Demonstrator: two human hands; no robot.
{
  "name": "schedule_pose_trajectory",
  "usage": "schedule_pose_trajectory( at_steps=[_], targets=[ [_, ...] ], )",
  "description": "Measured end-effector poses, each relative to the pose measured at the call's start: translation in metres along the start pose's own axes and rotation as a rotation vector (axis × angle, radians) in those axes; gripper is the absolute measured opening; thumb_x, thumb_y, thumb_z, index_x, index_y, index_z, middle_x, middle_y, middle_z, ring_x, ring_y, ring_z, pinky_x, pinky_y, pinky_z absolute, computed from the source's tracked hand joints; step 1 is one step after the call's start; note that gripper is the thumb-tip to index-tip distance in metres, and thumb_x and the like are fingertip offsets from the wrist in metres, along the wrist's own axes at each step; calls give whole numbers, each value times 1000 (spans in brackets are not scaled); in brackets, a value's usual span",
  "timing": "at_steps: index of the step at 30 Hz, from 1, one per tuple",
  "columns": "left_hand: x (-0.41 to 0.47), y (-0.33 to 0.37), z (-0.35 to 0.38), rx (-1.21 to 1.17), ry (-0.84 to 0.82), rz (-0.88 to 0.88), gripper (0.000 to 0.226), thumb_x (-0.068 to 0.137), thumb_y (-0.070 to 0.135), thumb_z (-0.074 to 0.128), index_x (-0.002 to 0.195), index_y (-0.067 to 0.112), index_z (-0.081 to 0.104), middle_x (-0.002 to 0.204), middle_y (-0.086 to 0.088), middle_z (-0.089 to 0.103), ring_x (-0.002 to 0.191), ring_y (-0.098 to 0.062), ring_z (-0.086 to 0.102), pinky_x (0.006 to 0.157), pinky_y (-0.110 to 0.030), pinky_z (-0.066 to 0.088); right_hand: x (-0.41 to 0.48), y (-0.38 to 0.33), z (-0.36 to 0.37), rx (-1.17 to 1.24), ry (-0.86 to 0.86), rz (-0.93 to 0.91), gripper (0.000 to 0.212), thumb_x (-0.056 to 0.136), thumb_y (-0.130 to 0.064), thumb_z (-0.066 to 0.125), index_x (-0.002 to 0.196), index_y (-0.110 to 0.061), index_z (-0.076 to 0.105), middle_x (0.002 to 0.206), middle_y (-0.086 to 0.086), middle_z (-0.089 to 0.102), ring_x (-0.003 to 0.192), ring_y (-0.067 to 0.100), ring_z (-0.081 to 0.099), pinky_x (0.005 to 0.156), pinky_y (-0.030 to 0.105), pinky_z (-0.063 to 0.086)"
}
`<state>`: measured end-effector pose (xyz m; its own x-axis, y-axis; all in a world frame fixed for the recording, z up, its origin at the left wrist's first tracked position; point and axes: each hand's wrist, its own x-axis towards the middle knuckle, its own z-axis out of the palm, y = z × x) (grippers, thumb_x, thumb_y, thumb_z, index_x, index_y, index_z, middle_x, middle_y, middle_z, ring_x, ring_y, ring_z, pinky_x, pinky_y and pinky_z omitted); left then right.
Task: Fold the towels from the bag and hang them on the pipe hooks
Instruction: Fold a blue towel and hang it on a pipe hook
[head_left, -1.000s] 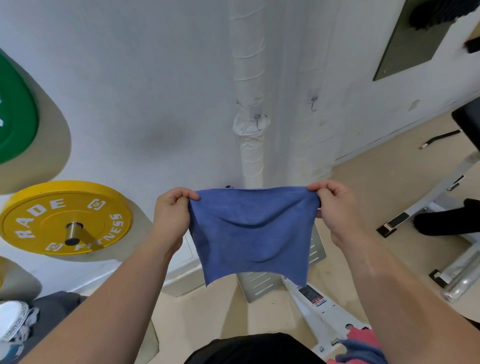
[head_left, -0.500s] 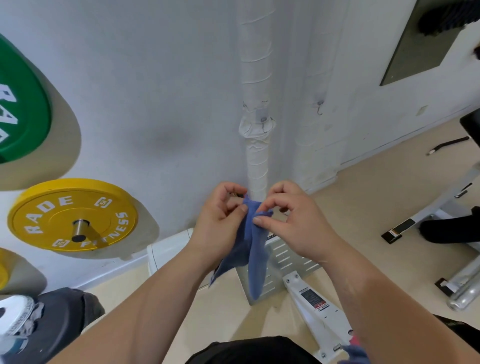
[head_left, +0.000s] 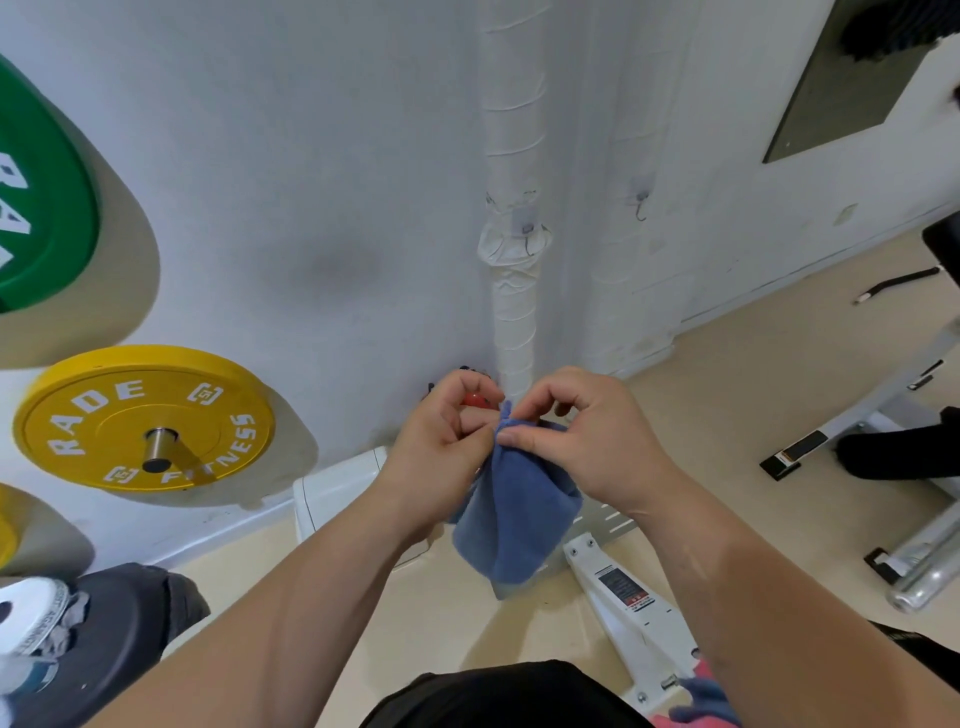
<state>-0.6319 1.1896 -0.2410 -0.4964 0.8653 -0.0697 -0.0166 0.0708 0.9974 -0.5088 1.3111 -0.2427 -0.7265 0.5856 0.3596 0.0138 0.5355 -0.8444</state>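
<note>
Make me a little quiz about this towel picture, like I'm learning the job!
1. Pick one: the towel pinched by the left hand and the right hand is A) green, B) blue, C) yellow.
2. True or false: a towel hangs from the pipe hook.
3. Fill in: the lower weight plate, under the green weight plate, is coloured ____.

Key: 1 B. 2 false. 3 yellow.
</note>
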Motion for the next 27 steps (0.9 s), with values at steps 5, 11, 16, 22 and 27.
schedule_pose_trajectory(
  at_steps=[5,11,16,22,27],
  targets=[
    [-2,6,-5,0,-75,-1,22,89,10,63,89,32,59,96,-39,65,84,-27,58,83,-42,44,1,0,-1,8,5,-40,33,67,-22,92,68,-43,66,76,-13,64,78,10,60,71,20,44],
    [0,3,-6,-93,-43,-8,25,80,9,65,101,21,59,100,-29,73,90,-28,67,88,-40,52,0,2,-2,7,-3,69,32,70,-24,90,74,-25,58,76,-12,61,72,3,55,71,18,45],
    [1,-1,-3,-133,-54,-15,30,79,10,73,106,16,64,100,-34,72,90,-27,71,82,-34,57,-4,10,-2,40,-7,96,42,76,-22,87,68,-30,47,70,-10,63,69,7,59,68,15,45],
    [1,-8,-1,-239,-109,-102,48,68,13,80,116,16,71,90,-27,72,82,-31,69,72,-31,56,-14,13,-8,-46,27,19,48,69,-35,90,64,-38,42,62,2,54,59,8,45,56,23,41],
    [5,-6,5,-199,-61,-90,35,75,9,75,107,23,77,86,-28,72,84,-31,67,79,-37,52,-19,16,-10,-51,8,18,46,66,-41,89,68,-27,45,66,0,51,60,7,43,56,21,39]
  ],
)
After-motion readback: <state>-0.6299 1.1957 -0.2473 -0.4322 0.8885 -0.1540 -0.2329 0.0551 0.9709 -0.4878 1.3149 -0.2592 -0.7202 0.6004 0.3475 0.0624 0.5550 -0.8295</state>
